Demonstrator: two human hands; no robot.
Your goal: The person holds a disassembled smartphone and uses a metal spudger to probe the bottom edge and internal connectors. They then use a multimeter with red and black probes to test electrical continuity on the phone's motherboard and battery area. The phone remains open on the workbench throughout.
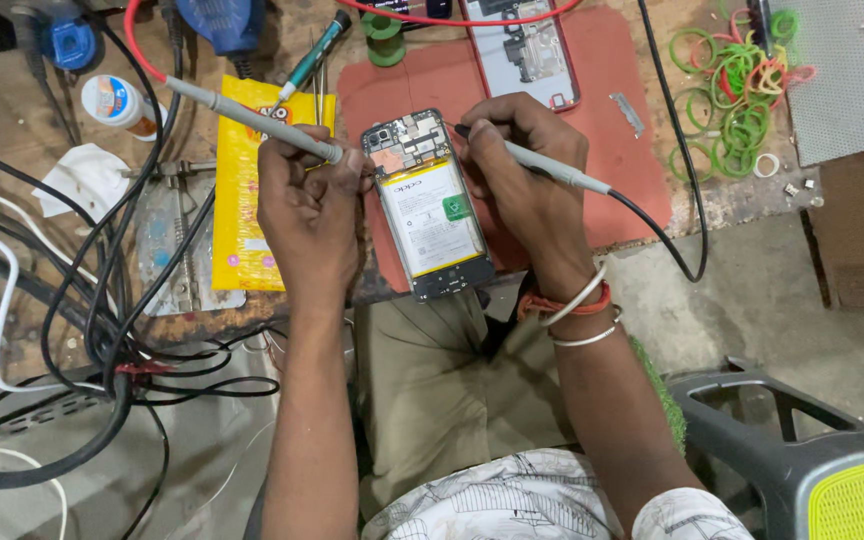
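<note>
An opened phone [430, 205] with its back cover off lies at the front edge of a red mat [607, 150], its battery and circuit board exposed. My left hand [307, 205] grips a grey test probe [252, 120] on a red lead, tip at the phone's upper left corner. My right hand [527, 175] holds a second grey probe [552, 168] on a black lead, its tip touching the board near the phone's top right. Both wrists hover over my lap.
A second opened phone [527, 45] lies at the mat's far edge. A yellow packet [242, 210], a metal holder [167, 250] and tangled cables [92, 330] fill the left. Green rubber bands [737, 90] lie at the right, a grey stool [812, 450] below.
</note>
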